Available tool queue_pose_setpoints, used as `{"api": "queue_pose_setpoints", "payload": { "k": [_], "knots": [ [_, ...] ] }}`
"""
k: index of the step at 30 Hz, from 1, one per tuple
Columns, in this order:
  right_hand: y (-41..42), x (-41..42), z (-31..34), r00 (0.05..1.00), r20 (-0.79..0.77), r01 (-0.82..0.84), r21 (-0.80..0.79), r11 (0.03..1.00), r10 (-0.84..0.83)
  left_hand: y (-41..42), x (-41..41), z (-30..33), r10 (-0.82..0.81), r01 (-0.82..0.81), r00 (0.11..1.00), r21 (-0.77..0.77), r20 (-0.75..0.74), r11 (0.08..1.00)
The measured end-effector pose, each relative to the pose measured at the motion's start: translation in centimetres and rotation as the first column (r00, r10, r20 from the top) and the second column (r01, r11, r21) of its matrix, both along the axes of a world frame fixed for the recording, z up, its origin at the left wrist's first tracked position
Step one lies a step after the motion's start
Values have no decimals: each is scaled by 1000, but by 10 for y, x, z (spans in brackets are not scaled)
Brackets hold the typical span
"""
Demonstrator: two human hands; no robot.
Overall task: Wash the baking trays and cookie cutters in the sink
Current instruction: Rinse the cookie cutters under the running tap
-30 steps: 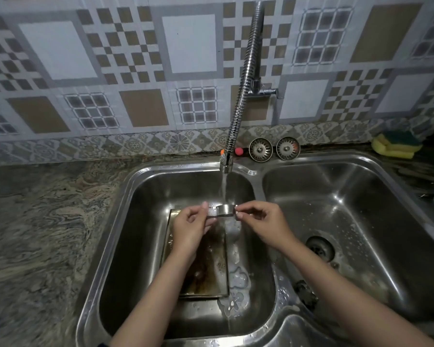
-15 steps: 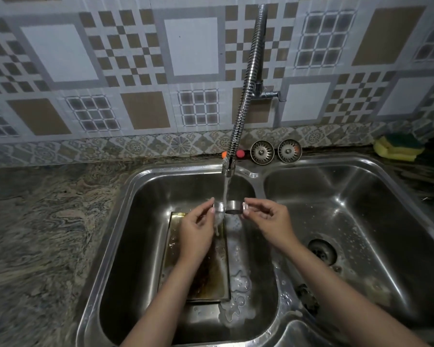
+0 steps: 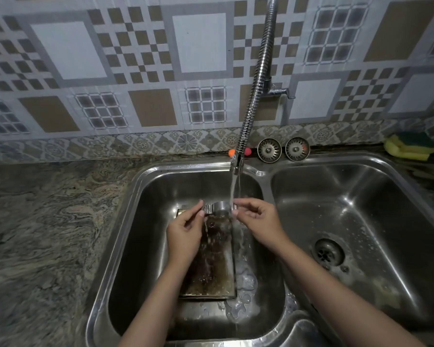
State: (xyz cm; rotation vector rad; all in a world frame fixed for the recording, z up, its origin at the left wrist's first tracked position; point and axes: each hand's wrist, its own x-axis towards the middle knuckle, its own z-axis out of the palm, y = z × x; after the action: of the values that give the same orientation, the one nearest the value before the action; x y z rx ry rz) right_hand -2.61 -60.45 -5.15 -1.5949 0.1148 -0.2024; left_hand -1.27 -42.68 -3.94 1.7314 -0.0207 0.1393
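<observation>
I see both hands over the left basin of the sink (image 3: 133, 221). My left hand (image 3: 186, 236) and right hand (image 3: 258, 221) each pinch one end of a small metal cookie cutter (image 3: 219, 207), grip narrow on both sides, right under the running tap (image 3: 236, 166). Water spills off it onto the stained baking tray (image 3: 218, 279) lying flat on the basin floor. Sponge (image 3: 409, 146) on the desk (image 3: 48, 221), far right.

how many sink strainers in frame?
2. Both stand on edge against the backsplash behind the sink divider, right of the faucet: left sink strainer, right sink strainer. The right basin's drain has its own fitted grate, not counted.
</observation>
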Motion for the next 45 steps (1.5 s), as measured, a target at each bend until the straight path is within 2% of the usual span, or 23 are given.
{"api": "queue_pose_setpoints", "payload": {
  "k": [5, 17, 27, 32, 40, 45],
  "knots": [
    [9, 3, 4, 1000, -22, -12, 1, 1000, 12, 5, 2, 3, 14, -14, 1000, -16, 9, 1000],
    [-26, -18, 5, 997, -54, 58, -19, 998, -59, -23, -4, -5, -134, 126, 987, -94, -83, 988],
    [-27, -22, 2, 997, -40, 57, -54, 997, -59, -15, -5, -7, -173, 165, 980, -89, -95, 982],
    [-8, -13, 3, 998, -62, 12, -13, 1000, -13, 5, -5, -7, -127, 123, 991, -74, -52, 990],
    [9, 4, 10, 999, -13, -52, 15, 999, 52, 26, -1, -3, -103, 103, 995, -62, 1, 993],
    [-7, 1, 6, 1000, -17, 8, 58, 998, -7, 5, 3, -1, -153, 151, 988, -111, -10, 982]
  ]
}}
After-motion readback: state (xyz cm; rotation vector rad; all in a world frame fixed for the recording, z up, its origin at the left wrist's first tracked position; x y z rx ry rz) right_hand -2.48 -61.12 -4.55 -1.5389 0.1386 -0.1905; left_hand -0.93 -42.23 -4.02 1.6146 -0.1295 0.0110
